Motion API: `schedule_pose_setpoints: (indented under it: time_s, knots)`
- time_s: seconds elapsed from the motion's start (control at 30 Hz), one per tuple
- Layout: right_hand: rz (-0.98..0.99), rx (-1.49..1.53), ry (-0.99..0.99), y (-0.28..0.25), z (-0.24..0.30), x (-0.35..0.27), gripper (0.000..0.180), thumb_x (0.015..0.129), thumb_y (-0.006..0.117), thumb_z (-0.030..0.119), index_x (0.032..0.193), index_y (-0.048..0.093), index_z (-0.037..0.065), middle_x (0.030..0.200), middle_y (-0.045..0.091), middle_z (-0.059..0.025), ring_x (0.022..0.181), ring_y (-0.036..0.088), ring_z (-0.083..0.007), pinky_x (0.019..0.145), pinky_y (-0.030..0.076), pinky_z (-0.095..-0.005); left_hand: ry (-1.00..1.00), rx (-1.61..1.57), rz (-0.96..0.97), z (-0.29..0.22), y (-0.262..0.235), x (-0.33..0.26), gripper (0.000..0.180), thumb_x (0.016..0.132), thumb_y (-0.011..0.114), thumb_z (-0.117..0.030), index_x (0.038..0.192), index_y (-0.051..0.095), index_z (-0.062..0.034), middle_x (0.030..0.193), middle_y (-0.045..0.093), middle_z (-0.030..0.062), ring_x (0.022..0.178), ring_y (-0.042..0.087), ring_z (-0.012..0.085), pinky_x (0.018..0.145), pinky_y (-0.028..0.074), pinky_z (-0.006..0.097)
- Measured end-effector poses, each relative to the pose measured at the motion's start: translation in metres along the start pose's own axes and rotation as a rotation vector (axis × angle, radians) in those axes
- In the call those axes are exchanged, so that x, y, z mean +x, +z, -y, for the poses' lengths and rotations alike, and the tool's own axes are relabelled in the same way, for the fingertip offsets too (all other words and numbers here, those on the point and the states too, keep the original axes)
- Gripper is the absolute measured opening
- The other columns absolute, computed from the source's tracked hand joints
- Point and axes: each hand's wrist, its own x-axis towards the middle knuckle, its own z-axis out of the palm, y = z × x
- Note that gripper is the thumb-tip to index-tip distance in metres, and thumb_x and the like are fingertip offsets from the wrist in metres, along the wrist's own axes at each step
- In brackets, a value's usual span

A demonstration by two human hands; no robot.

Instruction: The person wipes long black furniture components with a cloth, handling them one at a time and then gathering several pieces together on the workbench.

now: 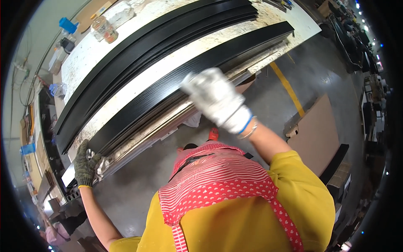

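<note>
A stack of long black boards (168,86) with a fine-grained top face lies along the near edge of the worktable. My left hand (86,166), in a dark green knit glove with a yellow cuff, is at the left end of this stack, its fingers stretched out and thumb apart. Crumpled clear plastic (102,167) sits beside that thumb. Over the near edge of the stack, around its middle, is my right hand (218,98) in a white glove. Motion smears its fingers, so whether it holds anything cannot be made out.
A second stack of black boards (155,40) lies farther back on the white worktable (300,25). Bottles (105,29) stand at the back left. A brown panel (315,132) leans at the right above the grey floor. Another person (56,233) shows at the lower left.
</note>
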Motion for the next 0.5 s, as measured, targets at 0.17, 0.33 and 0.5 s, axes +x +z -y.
schedule_pose_setpoints:
  time_s: [0.17,0.33,0.5]
  knots:
    - [-0.168,-0.029,0.408,-0.014,-0.058,-0.013,0.032,0.089,0.056,0.019,0.119,0.061,0.012,0.102,0.060,-0.0121,0.088,0.056,-0.0292,0.084,0.047,-0.0424,0.034,-0.063,-0.045,-0.005,-0.001,0.001,0.068,0.077,0.081,-0.020,0.137,0.052,-0.0061,0.135,0.058,0.0190,0.120,0.058,0.0359,0.101,0.047,0.042]
    - [0.018,0.048,0.041,0.046,0.084,0.012,0.023,0.082,0.061,0.011,0.104,0.064,0.012,0.095,0.062,-0.0102,0.094,0.060,-0.0292,0.088,0.051,-0.0420,0.082,0.018,-0.099,-0.016,0.000,-0.001,0.067,0.078,0.081,-0.025,0.136,0.052,-0.0066,0.131,0.060,0.0184,0.110,0.063,0.0344,0.094,0.051,0.041]
    - [-0.117,-0.086,-0.074,0.037,0.087,0.023,0.032,0.083,0.064,0.006,0.114,0.065,0.013,0.099,0.063,-0.0118,0.092,0.060,-0.0319,0.078,0.054,-0.0421,0.143,0.046,0.045,0.020,-0.035,-0.018,0.073,0.084,0.075,-0.034,0.143,0.046,-0.0038,0.139,0.055,0.0221,0.127,0.054,0.0376,0.108,0.041,0.042]
